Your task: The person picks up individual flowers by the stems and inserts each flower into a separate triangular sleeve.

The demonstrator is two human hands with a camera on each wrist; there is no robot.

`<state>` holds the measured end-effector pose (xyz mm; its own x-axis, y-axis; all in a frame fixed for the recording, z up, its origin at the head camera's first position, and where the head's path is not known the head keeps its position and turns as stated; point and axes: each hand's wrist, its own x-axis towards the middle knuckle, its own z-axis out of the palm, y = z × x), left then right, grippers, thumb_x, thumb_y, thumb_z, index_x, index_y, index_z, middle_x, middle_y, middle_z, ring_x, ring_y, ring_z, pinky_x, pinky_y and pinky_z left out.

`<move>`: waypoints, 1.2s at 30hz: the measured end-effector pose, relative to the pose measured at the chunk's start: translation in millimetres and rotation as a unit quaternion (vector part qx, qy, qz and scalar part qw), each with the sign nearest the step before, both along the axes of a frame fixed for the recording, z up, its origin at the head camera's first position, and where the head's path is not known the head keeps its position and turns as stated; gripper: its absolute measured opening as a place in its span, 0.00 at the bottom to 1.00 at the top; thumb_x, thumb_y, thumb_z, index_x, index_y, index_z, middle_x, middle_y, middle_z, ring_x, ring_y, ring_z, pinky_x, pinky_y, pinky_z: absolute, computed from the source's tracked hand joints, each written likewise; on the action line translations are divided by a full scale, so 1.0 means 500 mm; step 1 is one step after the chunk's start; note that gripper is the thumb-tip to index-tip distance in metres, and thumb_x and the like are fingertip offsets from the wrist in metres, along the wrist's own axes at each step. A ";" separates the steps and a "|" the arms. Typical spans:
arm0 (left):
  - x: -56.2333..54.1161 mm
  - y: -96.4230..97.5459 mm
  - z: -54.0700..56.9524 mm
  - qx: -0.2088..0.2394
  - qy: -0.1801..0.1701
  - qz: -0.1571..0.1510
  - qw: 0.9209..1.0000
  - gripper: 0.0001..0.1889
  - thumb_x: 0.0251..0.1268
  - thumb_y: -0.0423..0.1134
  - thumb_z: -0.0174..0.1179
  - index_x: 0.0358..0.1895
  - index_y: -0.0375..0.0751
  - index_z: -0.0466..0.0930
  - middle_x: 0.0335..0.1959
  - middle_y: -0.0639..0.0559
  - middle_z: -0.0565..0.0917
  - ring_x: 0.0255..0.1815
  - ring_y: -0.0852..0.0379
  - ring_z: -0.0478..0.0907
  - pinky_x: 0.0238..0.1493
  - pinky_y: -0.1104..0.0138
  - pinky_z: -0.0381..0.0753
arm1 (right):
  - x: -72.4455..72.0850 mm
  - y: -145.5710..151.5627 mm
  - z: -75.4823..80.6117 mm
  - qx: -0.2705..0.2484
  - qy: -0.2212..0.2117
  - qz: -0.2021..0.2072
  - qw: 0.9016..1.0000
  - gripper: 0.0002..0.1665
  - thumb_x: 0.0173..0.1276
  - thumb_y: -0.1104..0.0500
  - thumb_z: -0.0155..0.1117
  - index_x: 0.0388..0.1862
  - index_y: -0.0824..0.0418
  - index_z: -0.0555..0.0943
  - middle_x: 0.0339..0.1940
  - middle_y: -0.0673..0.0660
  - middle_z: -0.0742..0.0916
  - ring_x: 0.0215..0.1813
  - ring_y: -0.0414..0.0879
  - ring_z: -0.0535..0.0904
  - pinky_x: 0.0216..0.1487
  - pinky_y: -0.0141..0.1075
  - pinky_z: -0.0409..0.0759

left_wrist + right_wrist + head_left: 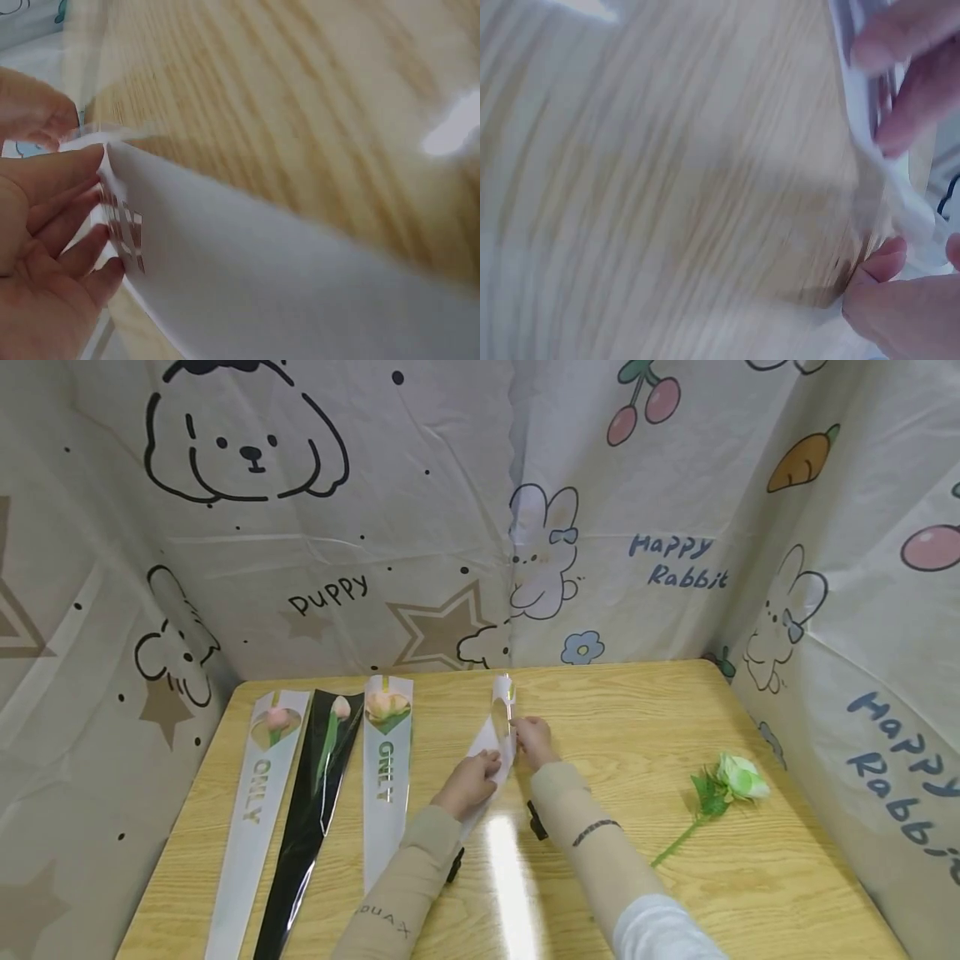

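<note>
A white flower sleeve (486,738) with a clear window near its top stands tilted up from the table, bowed open along its length. My left hand (467,783) pinches its lower part between thumb and fingers. In the left wrist view, cut-out letters show in the white sleeve (247,247) beside those fingertips. Higher up, my right hand (534,741) pinches the clear right edge of the sleeve near the window. The right wrist view shows the right hand (900,300) low at the film's edge, with the left fingers (922,97) above. No flower shows inside this sleeve.
To the left lie a white sleeve with a pink tulip (251,802), a black sleeve (300,835) with another tulip, and a white sleeve with a peach flower (384,827). A green-white rose (741,778) lies on the right of the wooden table (622,718). Printed curtains (450,527) enclose it.
</note>
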<state>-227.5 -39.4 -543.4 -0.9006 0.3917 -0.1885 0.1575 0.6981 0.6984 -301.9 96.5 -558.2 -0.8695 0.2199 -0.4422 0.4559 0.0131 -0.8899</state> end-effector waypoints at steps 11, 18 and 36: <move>0.005 0.000 -0.011 0.001 0.004 -0.035 0.999 0.17 0.61 0.28 0.53 0.54 0.37 0.75 0.63 0.53 0.69 0.69 0.53 0.57 0.67 0.59 0.56 | 0.024 0.108 0.057 -0.072 -0.025 -0.003 0.997 0.12 0.62 0.56 0.58 0.40 0.63 0.73 0.24 0.49 0.75 0.23 0.38 0.66 0.28 0.28 0.65; 0.006 -0.001 -0.012 0.001 0.013 -0.045 0.999 0.16 0.61 0.28 0.53 0.52 0.39 0.77 0.62 0.54 0.70 0.68 0.55 0.59 0.68 0.59 0.55 | 0.044 0.166 0.056 -0.006 0.016 -0.011 1.000 0.21 0.62 0.62 0.56 0.51 0.73 0.74 0.32 0.52 0.80 0.28 0.39 0.72 0.36 0.30 0.72; 0.019 0.048 -0.014 0.050 0.068 -0.063 0.994 0.14 0.60 0.26 0.51 0.49 0.31 0.78 0.50 0.41 0.79 0.53 0.46 0.75 0.56 0.59 0.73 | 0.157 0.244 0.117 0.239 0.068 0.121 0.961 0.19 0.64 0.59 0.55 0.46 0.74 0.78 0.46 0.70 0.81 0.48 0.60 0.77 0.48 0.47 0.76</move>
